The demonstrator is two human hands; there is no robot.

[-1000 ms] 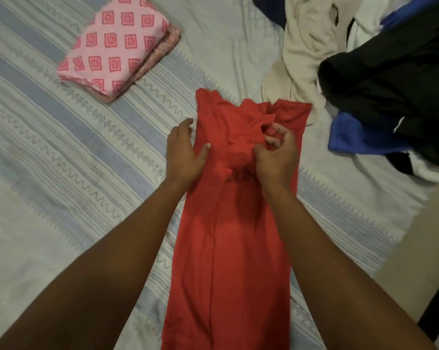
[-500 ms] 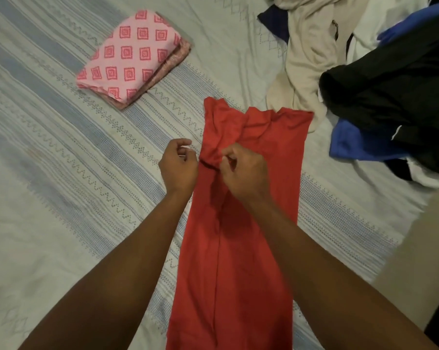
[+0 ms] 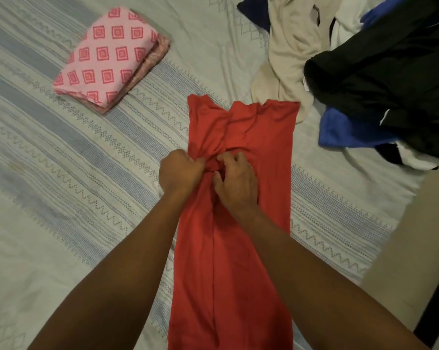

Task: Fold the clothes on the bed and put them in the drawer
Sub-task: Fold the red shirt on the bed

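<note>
The red garment (image 3: 228, 248) lies on the bed (image 3: 62, 198), folded lengthwise into a long narrow strip that runs from the near edge toward the middle. It is a plain, soft, matte knit, smooth low down and puckered into creases near its far end. The hands meet at that pucker: the left hand (image 3: 181, 171) is clenched on the strip's left edge, and the right hand (image 3: 235, 181) pinches the bunched cloth just beside it.

The bed cover is pale, with blue-grey stripes and stitched zigzag bands. A pink cloth (image 3: 107, 56) printed with red squares sits folded toward the far left. Along the right edge lies a loose heap: a cream garment (image 3: 286, 59), a black garment (image 3: 380, 72) and a blue garment (image 3: 339, 130). A small white tag (image 3: 305, 83) there is too small to read.
</note>
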